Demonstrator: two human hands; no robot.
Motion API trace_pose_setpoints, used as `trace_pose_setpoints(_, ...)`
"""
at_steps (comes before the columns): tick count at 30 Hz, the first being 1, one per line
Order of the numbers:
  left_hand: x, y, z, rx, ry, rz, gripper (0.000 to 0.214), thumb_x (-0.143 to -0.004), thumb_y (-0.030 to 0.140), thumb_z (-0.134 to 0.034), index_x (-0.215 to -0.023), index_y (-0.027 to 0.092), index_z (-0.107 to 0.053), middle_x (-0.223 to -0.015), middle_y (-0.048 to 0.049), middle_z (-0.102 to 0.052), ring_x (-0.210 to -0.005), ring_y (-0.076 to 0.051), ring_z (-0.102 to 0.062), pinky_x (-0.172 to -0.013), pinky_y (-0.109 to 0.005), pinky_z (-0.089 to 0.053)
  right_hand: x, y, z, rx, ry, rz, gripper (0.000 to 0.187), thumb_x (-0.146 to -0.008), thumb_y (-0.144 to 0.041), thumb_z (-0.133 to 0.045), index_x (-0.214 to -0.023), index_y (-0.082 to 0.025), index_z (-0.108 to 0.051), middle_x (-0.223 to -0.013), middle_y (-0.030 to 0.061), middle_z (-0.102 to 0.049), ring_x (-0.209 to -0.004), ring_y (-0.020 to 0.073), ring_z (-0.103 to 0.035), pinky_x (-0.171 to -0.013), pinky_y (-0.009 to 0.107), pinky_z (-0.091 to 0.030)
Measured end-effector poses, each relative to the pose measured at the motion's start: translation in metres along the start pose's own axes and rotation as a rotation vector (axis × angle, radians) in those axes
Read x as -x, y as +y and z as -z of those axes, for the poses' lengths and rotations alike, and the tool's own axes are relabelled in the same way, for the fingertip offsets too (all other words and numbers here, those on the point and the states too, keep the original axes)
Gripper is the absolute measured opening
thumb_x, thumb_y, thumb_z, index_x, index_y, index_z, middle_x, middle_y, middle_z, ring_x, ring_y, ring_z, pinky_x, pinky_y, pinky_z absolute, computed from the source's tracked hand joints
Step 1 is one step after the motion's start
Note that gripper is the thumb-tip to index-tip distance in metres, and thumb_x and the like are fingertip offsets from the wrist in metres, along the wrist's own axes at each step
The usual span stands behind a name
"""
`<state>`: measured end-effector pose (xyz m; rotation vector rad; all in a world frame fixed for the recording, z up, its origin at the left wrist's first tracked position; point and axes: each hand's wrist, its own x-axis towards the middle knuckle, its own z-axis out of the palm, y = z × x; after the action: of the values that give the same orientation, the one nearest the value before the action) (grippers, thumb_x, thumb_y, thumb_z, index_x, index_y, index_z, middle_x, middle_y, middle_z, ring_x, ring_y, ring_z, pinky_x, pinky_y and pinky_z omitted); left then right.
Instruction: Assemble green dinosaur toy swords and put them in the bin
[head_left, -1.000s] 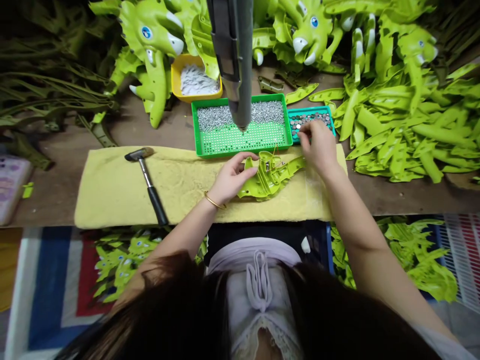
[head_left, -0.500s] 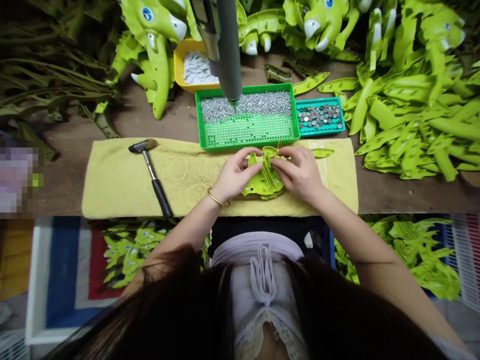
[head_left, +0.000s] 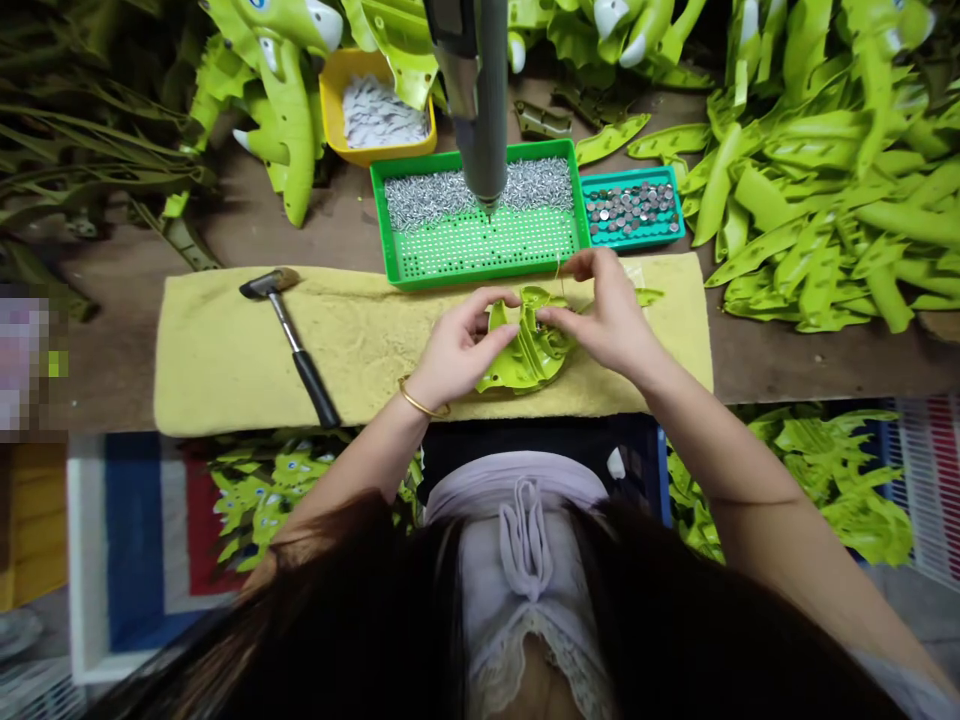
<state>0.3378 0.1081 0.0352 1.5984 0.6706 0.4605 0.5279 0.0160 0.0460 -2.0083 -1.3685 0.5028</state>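
One green toy shell lay on the yellow towel, the left hand clamping its edge and the right hand pinching fingertips together at its middle. Behind stood two containers of metal parts, a green tray and a teal tray. One hammer lay to the left.

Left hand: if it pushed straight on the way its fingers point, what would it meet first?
The left hand is touching the green toy part, so that comes first. Past it, the line seems to lead to the near wall of the green screw tray, though depth is hard to judge.
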Motion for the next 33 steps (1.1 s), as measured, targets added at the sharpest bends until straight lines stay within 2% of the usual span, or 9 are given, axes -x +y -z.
trace_pose_setpoints(5, -0.002, -0.001, 0.013, 0.074, -0.121, 0.114, 0.044, -0.078, 0.042, -0.073, -0.113, 0.022, -0.055, -0.075, 0.0022, -0.061, -0.063, -0.011, -0.060, -0.056, -0.020, -0.050, 0.017, 0.012, 0.014, -0.307, -0.272, -0.107, 0.045, -0.080, -0.048, -0.064, -0.115, -0.022, -0.051, -0.093, 0.0041, -0.067, -0.094, 0.0216, -0.067, -0.084, 0.041, -0.053)
trace_pose_setpoints(10, 0.005, -0.030, 0.004, 0.106, -0.048, 0.068, 0.062, -0.067, 0.047, -0.081, -0.114, 0.022, -0.050, -0.116, -0.0087, -0.060, -0.109, -0.021, -0.062, -0.079, -0.029, -0.057, 0.038, 0.033, 0.007, -0.435, -0.022, -0.299, 0.027, -0.075, -0.031, -0.067, -0.088, -0.022, -0.046, -0.073, -0.0022, -0.062, -0.071, 0.0152, -0.067, -0.067, 0.032, -0.052)
trace_pose_setpoints(12, 0.003, -0.038, 0.000, 0.073, -0.023, 0.063, 0.054, -0.072, 0.048, -0.076, -0.112, 0.020, -0.053, -0.121, -0.0107, -0.059, -0.109, -0.021, -0.061, -0.081, -0.032, -0.057, 0.047, 0.033, 0.010, -0.443, -0.067, -0.303, 0.024, -0.073, -0.029, -0.069, -0.085, -0.021, -0.049, -0.077, -0.0004, -0.064, -0.072, 0.0149, -0.066, -0.068, 0.031, -0.053)
trace_pose_setpoints(16, -0.022, -0.021, 0.005, -0.117, -0.143, 0.019, 0.037, -0.081, 0.039, -0.067, -0.111, 0.017, -0.060, -0.109, -0.0081, -0.064, -0.093, -0.020, -0.063, -0.079, -0.035, -0.056, 0.064, 0.018, 0.023, -0.159, -0.108, -0.191, 0.008, -0.080, -0.025, -0.064, -0.086, -0.020, -0.062, -0.086, 0.0040, -0.071, -0.079, 0.0171, -0.067, -0.076, 0.034, -0.053)
trace_pose_setpoints(21, -0.007, 0.018, -0.030, -0.694, 0.162, -0.319, 0.023, -0.091, 0.029, -0.053, -0.109, 0.018, -0.064, -0.105, -0.0129, -0.064, -0.103, -0.027, -0.060, -0.092, -0.044, -0.048, 0.067, 0.009, 0.026, 0.198, 0.024, -0.073, 0.015, -0.089, -0.028, -0.057, -0.092, -0.019, -0.069, -0.094, 0.0082, -0.074, -0.087, 0.0220, -0.067, -0.077, 0.036, -0.051)
trace_pose_setpoints(25, 0.044, 0.017, -0.107, -0.839, -0.594, -0.314, 0.044, -0.096, 0.046, -0.045, -0.135, 0.025, -0.050, -0.076, -0.0045, -0.068, -0.071, -0.022, -0.067, -0.066, -0.032, -0.051, 0.053, 0.017, 0.030, 0.083, -0.043, -0.003, 0.014, -0.084, -0.025, -0.063, -0.095, -0.019, -0.070, -0.091, 0.0055, -0.073, -0.077, 0.0173, -0.066, -0.072, 0.031, -0.052)
trace_pose_setpoints(27, 0.056, 0.010, -0.132, -0.894, -0.747, -0.203, 0.059, -0.094, 0.060, -0.039, -0.142, 0.025, -0.042, -0.076, -0.0059, -0.069, -0.071, -0.024, -0.069, -0.062, -0.032, -0.051, 0.045, 0.020, 0.035, 0.118, -0.035, 0.044, 0.014, -0.084, -0.025, -0.063, -0.094, -0.020, -0.070, -0.089, 0.0051, -0.073, -0.073, 0.0168, -0.064, -0.069, 0.031, -0.051)
trace_pose_setpoints(30, 0.062, 0.004, -0.123, -0.899, -0.783, -0.138, 0.062, -0.088, 0.071, -0.036, -0.123, 0.025, -0.058, -0.086, -0.0088, -0.069, -0.079, -0.026, -0.070, -0.061, -0.032, -0.052, 0.037, 0.022, 0.037, 0.260, 0.041, 0.198, 0.015, -0.087, -0.029, -0.059, -0.091, -0.020, -0.071, -0.090, 0.0084, -0.071, -0.081, 0.0217, -0.065, -0.071, 0.036, -0.051)
trace_pose_setpoints(33, 0.076, 0.005, -0.072, -0.963, -0.715, -0.111, 0.039, -0.092, 0.058, -0.046, -0.109, 0.028, -0.064, -0.096, -0.0089, -0.066, -0.077, -0.024, -0.069, -0.061, -0.032, -0.053, 0.035, 0.022, 0.027, 0.239, 0.086, 0.368, 0.014, -0.087, -0.027, -0.059, -0.092, -0.021, -0.071, -0.095, 0.0092, -0.072, -0.091, 0.0245, -0.067, -0.080, 0.041, -0.053)
